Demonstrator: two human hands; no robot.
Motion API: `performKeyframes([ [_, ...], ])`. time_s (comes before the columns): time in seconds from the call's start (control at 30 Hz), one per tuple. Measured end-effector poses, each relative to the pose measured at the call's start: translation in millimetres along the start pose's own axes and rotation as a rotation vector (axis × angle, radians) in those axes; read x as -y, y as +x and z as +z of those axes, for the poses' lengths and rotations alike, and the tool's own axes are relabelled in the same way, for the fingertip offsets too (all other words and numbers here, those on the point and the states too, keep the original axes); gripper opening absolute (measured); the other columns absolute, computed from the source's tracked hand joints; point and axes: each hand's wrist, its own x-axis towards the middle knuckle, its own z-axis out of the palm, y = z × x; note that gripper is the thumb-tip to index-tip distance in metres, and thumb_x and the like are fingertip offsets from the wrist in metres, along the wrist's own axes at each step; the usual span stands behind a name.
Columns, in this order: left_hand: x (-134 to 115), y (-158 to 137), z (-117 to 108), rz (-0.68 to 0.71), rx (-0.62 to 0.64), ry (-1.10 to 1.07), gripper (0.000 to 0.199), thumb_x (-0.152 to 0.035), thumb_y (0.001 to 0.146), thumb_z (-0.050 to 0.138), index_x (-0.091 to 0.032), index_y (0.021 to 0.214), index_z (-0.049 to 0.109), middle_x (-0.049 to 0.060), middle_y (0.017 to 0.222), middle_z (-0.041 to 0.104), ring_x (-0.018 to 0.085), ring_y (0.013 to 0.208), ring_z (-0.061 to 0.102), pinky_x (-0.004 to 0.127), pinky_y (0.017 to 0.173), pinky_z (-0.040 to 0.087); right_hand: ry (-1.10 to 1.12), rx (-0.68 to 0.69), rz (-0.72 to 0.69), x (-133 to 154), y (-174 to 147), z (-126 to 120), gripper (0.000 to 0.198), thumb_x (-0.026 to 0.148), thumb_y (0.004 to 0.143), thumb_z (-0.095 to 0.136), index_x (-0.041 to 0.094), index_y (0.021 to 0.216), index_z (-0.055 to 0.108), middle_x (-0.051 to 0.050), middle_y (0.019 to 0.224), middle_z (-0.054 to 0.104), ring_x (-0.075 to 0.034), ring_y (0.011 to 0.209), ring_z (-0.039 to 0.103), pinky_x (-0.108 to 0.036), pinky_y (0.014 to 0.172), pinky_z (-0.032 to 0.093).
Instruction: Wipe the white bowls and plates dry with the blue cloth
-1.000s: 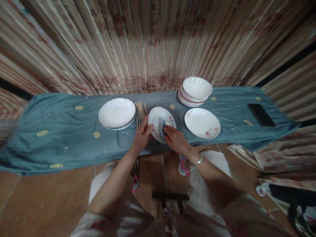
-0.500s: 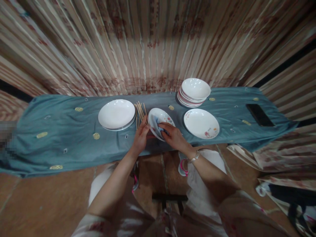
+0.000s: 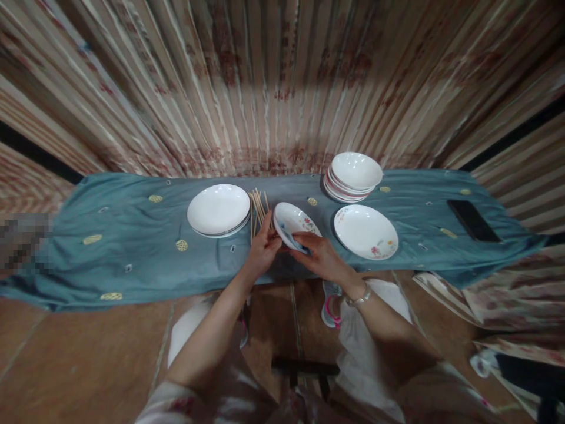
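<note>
A white plate with a flower pattern (image 3: 293,218) is held tilted above the cloth-covered table. My left hand (image 3: 263,244) grips its left rim, the fingers partly hidden behind it. My right hand (image 3: 321,254) presses a blue cloth (image 3: 286,234) against the near rim; most of the cloth is covered by the plate and fingers. Just left of the held plate lie several wooden chopsticks (image 3: 259,203). Another flowered plate (image 3: 366,231) rests to the right of my right hand.
Stacked white plates (image 3: 219,207) stand on the left, and a stack of bowls (image 3: 356,169) at the back right. A black phone (image 3: 474,220) lies near the right end of the blue-green tablecloth (image 3: 145,265). Pleated curtains (image 3: 273,88) hang close behind the table.
My right hand and the cloth have moved from the plate's inner face to its near rim. The plate is tipped a little more. The whole view has shifted slightly.
</note>
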Motion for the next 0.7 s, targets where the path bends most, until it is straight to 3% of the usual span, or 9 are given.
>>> performKeyframes([
  [0.1,0,0,-4,0.022,0.038,0.079,0.089,-0.031,0.081,0.065,-0.022,0.161,0.027,0.012,0.119,0.075,0.025,0.099,0.074,0.045,0.087,0.062,0.003,-0.012,0.039,0,0,-8,0.017,0.027,0.092,0.066,0.021,0.105,0.076,-0.007,0.107,0.079,-0.023,0.099,0.073,-0.036,0.093,0.056],
  [0.17,-2,1,-9,0.094,0.027,0.213,0.087,-0.035,0.082,0.067,-0.02,0.16,0.03,0.015,0.13,0.07,0.028,0.114,0.07,0.047,0.096,0.058,0.028,-0.021,0.08,0,0,-14,0.016,0.029,0.09,0.068,0.02,0.101,0.077,-0.006,0.1,0.079,-0.022,0.092,0.073,-0.034,0.086,0.056],
  [0.27,-8,4,-17,0.261,-0.047,0.473,0.082,-0.037,0.081,0.072,-0.021,0.155,0.041,0.018,0.156,0.049,0.033,0.145,0.045,0.052,0.116,0.042,0.089,-0.027,0.133,-1,1,-21,0.018,0.032,0.088,0.069,0.021,0.099,0.078,-0.004,0.096,0.08,-0.021,0.086,0.073,-0.03,0.077,0.056],
  [0.37,-13,6,-20,0.387,-0.022,0.642,0.069,-0.039,0.082,0.073,-0.02,0.146,0.053,0.017,0.164,0.037,0.033,0.155,0.028,0.052,0.126,0.025,0.136,-0.026,0.161,-1,2,-26,0.02,0.032,0.085,0.071,0.021,0.099,0.079,-0.004,0.097,0.08,-0.022,0.086,0.073,-0.03,0.076,0.056],
  [0.43,-14,7,-19,0.448,0.029,0.689,0.054,-0.036,0.084,0.072,-0.02,0.134,0.061,0.016,0.162,0.04,0.031,0.155,0.03,0.052,0.126,0.025,0.143,-0.014,0.179,-1,3,-28,0.021,0.032,0.083,0.072,0.021,0.098,0.079,-0.003,0.096,0.081,-0.022,0.084,0.073,-0.031,0.077,0.056],
  [0.53,-15,9,-16,0.486,0.052,0.726,0.034,-0.03,0.08,0.075,-0.021,0.112,0.068,0.015,0.146,0.059,0.032,0.146,0.045,0.055,0.122,0.033,0.134,-0.002,0.19,0,4,-33,0.019,0.032,0.08,0.074,0.021,0.095,0.079,-0.004,0.093,0.08,-0.022,0.084,0.073,-0.032,0.078,0.057],
  [0.6,-15,10,-13,0.468,0.033,0.75,0.028,-0.028,0.076,0.079,-0.021,0.101,0.068,0.013,0.128,0.07,0.032,0.132,0.059,0.057,0.12,0.034,0.127,-0.015,0.181,0,5,-36,0.019,0.032,0.078,0.076,0.021,0.094,0.079,-0.004,0.093,0.08,-0.023,0.088,0.073,-0.034,0.082,0.057],
  [0.7,-16,11,-9,0.438,0.001,0.762,0.026,-0.026,0.07,0.084,-0.022,0.089,0.067,0.009,0.105,0.076,0.03,0.11,0.07,0.056,0.12,0.035,0.146,-0.083,0.187,0,10,-40,0.029,0.036,0.075,0.08,0.02,0.099,0.079,-0.005,0.098,0.079,-0.024,0.091,0.073,-0.034,0.083,0.057],
])
